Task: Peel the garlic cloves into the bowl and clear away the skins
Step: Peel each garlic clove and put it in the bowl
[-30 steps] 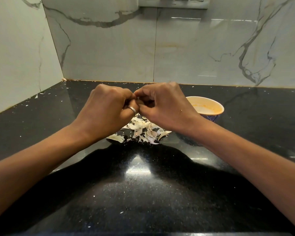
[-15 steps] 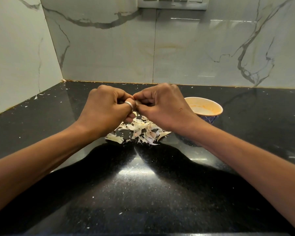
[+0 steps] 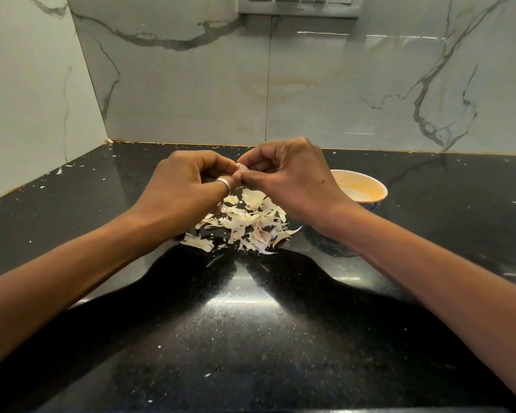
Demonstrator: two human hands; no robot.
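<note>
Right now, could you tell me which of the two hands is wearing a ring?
The left hand; a silver ring sits on one finger, while the right hand is bare.

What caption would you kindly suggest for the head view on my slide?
Left hand and right hand pinch a garlic clove over the skins, bowl beside them.

Dim, warm indoor light. One bright glare patch on the glossy black counter point(image 3: 459, 222), just nearer the camera than the skin pile point(image 3: 248, 222), with broad dark shadows either side of it. Beyond the pile, wall tiles point(image 3: 191, 84) show streak reflections. Wide-angle bending at edges. Focus sharp throughout.
</note>
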